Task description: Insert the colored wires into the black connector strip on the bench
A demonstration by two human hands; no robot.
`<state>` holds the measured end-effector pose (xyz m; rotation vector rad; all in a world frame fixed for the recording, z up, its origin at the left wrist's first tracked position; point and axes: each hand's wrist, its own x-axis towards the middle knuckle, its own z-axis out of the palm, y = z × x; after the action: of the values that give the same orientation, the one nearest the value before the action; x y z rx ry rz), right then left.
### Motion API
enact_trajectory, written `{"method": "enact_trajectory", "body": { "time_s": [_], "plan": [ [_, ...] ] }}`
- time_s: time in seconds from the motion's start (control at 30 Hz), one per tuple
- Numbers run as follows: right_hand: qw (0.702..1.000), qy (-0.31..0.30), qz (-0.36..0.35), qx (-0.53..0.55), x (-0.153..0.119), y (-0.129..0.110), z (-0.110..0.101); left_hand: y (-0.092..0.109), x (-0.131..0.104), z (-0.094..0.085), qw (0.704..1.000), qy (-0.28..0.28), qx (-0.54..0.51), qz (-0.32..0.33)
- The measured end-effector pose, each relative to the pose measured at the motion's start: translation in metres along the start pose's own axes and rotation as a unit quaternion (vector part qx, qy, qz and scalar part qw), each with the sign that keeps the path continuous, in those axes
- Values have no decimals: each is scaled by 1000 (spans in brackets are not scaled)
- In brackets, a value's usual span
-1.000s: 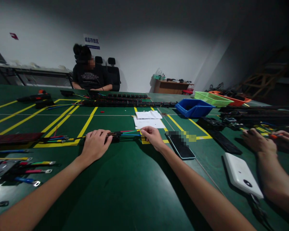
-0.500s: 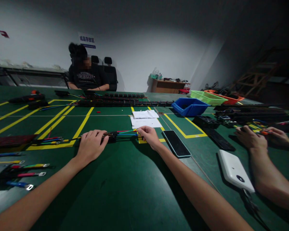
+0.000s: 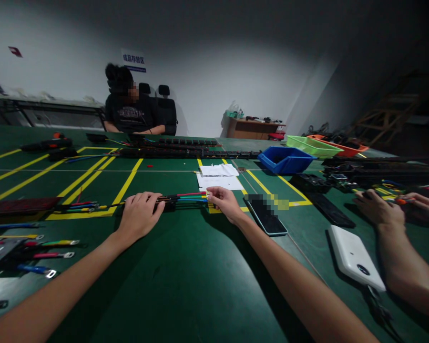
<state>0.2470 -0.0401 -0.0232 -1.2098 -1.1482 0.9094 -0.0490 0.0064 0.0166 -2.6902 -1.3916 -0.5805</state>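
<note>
A bundle of red, green and blue wires point(image 3: 188, 196) lies across the green table point(image 3: 186, 286). My left hand point(image 3: 140, 212) rests over the dark sleeved part of this bundle, its fingers bent round it. At the wires' right ends, my right hand point(image 3: 224, 202) pinches thumb and forefinger together at the tips; the fingers partly hide what they grip. White paper sheets point(image 3: 219, 182) lie just beyond my right hand. To its right is a phone point(image 3: 268, 219).
Lugged cables point(image 3: 53, 255) lie at the left. A white power bank point(image 3: 355, 257) and another person's hands point(image 3: 381, 209) are at the right. A blue bin point(image 3: 286, 161) stands behind the phone. Across the table sits a person point(image 3: 130, 112).
The whole view has shifted slightly, with things appearing a little further right. Both my hands keep their places on the bundle; the coloured wire ends look more spread beside my right fingertips.
</note>
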Motion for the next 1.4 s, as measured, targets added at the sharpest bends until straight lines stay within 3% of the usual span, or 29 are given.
{"method": "enact_trajectory", "body": {
  "time_s": [0.33,0.87,1.1,1.2,1.33,1.4],
  "plan": [
    [999,20,-18,-43,1,7,2,2,-1,0,1000,4,9,-1],
    [998,34,9,-50,0,-32,8,1,-1,3,1000,14,3,-1],
    [999,39,-2,-20,-1,-34,10,0,-1,4,1000,15,17,1],
    [998,54,27,-3,-1,-31,10,1,-1,4,1000,16,17,-1],
    [988,73,135,-34,-1,-32,8,1,-1,3,1000,16,13,0],
    [985,73,150,-34,-2,-35,7,1,-1,3,1000,13,7,-1]
  ]
}}
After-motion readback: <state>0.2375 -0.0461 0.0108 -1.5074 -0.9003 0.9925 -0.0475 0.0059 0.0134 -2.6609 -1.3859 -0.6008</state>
